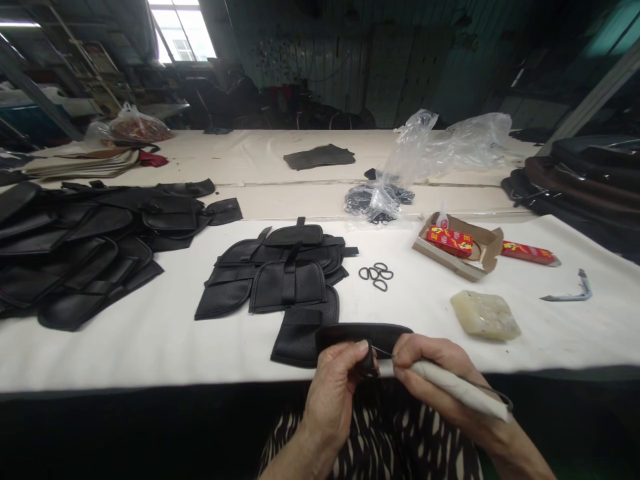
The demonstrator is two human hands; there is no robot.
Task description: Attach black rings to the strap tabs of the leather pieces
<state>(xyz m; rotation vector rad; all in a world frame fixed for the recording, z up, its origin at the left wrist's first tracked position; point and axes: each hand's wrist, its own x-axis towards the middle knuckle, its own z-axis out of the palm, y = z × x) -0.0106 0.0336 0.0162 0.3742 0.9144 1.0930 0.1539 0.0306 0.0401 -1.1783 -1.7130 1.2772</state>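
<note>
At the table's front edge my left hand [331, 387] is closed on a black leather piece [387, 331], with a folded strap end pinched under its thumb. My right hand [437, 370] grips an awl-like tool [457, 392] by its white wrapped handle. The tool's thin metal tip reaches the strap end in the left hand; whether it goes through cannot be seen. Beyond the hands lie stacked black leather pieces with straps [287, 285]. Several loose black metal rings [380, 285] are to the right of that stack.
A yellowish block [485, 315] sits right of my hands. Behind it stands an open cardboard box [453, 267] with a red packet [450, 241]. A bent pointed tool [570, 297] lies farther right. Black pieces [75, 253] heap on the left; plastic bags [450, 143] lie behind.
</note>
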